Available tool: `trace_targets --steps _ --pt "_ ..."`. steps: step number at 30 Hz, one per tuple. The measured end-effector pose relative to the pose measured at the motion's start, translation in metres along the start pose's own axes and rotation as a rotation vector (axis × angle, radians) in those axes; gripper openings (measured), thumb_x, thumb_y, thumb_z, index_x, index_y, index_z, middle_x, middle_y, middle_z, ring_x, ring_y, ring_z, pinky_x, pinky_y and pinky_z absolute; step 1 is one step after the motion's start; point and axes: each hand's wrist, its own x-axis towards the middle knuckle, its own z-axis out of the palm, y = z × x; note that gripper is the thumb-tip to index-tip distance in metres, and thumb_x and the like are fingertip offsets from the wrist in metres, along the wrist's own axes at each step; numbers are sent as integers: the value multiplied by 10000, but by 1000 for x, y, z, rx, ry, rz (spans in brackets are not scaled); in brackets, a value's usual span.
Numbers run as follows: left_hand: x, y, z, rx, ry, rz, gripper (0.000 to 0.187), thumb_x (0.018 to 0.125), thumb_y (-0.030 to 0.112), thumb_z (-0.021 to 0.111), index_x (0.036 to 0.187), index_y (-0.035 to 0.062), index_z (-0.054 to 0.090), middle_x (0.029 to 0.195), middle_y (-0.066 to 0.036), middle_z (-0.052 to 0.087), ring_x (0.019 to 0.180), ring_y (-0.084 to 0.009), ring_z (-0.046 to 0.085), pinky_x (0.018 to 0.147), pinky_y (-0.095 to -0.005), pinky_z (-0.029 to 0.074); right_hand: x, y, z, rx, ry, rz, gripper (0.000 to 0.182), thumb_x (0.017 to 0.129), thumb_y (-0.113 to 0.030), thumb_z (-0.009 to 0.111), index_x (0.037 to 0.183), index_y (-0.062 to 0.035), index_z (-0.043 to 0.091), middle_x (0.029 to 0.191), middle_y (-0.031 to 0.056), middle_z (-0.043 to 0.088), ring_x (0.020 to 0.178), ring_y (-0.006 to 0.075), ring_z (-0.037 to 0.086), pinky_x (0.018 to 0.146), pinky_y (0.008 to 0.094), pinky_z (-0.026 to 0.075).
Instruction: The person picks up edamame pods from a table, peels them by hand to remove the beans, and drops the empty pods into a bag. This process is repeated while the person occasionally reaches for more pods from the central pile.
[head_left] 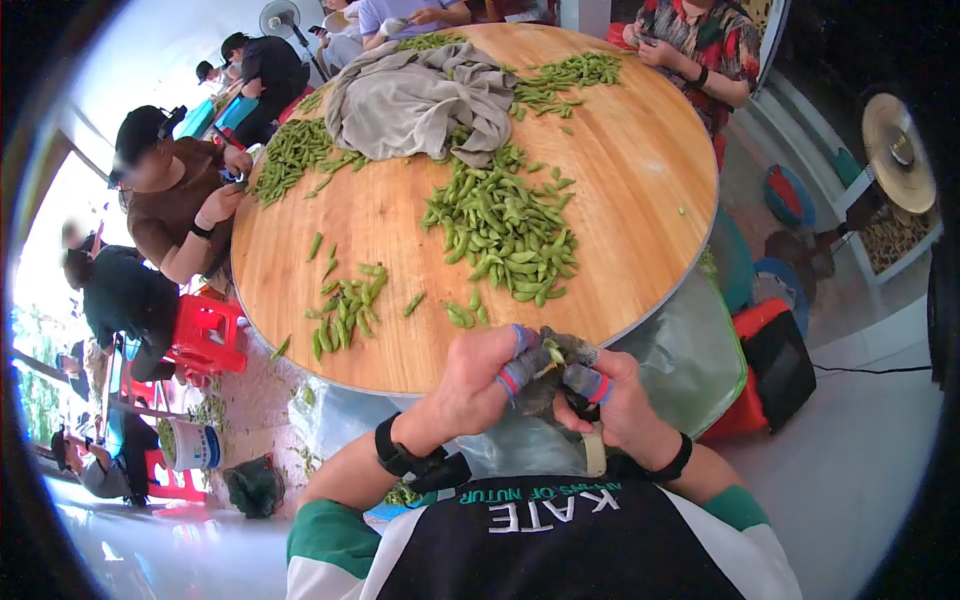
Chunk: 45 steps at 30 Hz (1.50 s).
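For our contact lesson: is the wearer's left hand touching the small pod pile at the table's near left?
Apart: the head view shows bare tabletop between the left hand and small pod pile.

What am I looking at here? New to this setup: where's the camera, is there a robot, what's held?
No robot: these are a person's own left hand and right hand, with covers on some fingers. The single picture comes from a camera worn on that person's head, looking forward and down, which is why their shirt fills the bottom edge.

In front is a round wooden table. On it lie heaps of green pods and a crumpled grey cloth. Other people sit around it.

The hands meet at the near edge, around a small green piece, probably a pod. The right hand also seems to grip a pale handle; the rest is hidden.
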Motion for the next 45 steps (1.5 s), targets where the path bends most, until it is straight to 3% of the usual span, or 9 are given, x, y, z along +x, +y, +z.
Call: trace_targets --steps 5,8,10,13,25,28,32,40,45 --pt "0 -7 3 -250 -7 -204 128 886 75 559 982 -2 593 734 -138 598 689 -197 591 618 -305 462 0 1 -9 -114 14 -122 231 924 -127 526 1112 -6 583 667 94 618 462 105 511 369 202 323" --pt "-6 -15 7 -228 -102 -228 168 868 32 540 1027 -9 580 774 -133 598 717 -178 566 668 -306 463 0 -4 -13 -386 34 -121 251 884 -87 589 1119 -1 571 788 78 653 616 102 589 485 213 444" --pt "-8 -15 7 -127 -156 -159 191 854 10 533 1040 -11 573 796 -134 597 737 -179 557 695 -311 464 4 1 -15 -761 53 -414 318 833 -56 653 1129 1 551 911 62 658 793 101 609 685 247 508" --pt "-10 -15 3 -205 -236 -195 242 819 -15 525 1058 -14 561 836 -156 599 770 -235 571 728 -335 465 1 -5 -17 -786 0 -290 345 816 -39 665 1131 9 532 990 66 648 911 101 590 827 274 488" --pt "-17 -10 10 -192 -177 -240 222 790 11 578 1011 4 573 753 -182 586 661 -255 552 653 -343 464 7 13 -25 -661 -70 -315 318 831 -78 682 1094 7 523 938 47 634 844 90 581 765 266 500" --pt "-18 -11 11 -189 -183 -281 161 832 37 602 988 1 585 769 -75 596 740 -108 525 688 -292 456 5 13 -21 -656 -52 -339 294 846 -73 661 1092 9 523 941 49 633 837 95 587 755 270 504" --pt "-20 -15 12 -9 -152 -142 171 784 16 612 949 -4 572 758 -149 596 685 -230 577 639 -334 466 4 11 -24 -535 -35 -148 280 853 -64 645 1095 5 523 949 51 632 840 105 598 757 272 507" --pt "-30 -11 -6 61 -250 -160 285 678 -43 552 960 -9 569 763 -184 582 709 -376 576 631 -385 470 6 13 -23 -997 -127 -406 281 797 -29 625 1070 16 571 872 79 656 740 137 608 691 289 505" --pt "-35 -20 -68 878 103 -185 319 689 -24 586 1001 38 607 837 -150 554 838 -343 551 712 -413 454 6 17 -41 -1024 -137 -283 255 834 -33 589 1085 13 576 823 105 650 741 172 630 686 311 504"
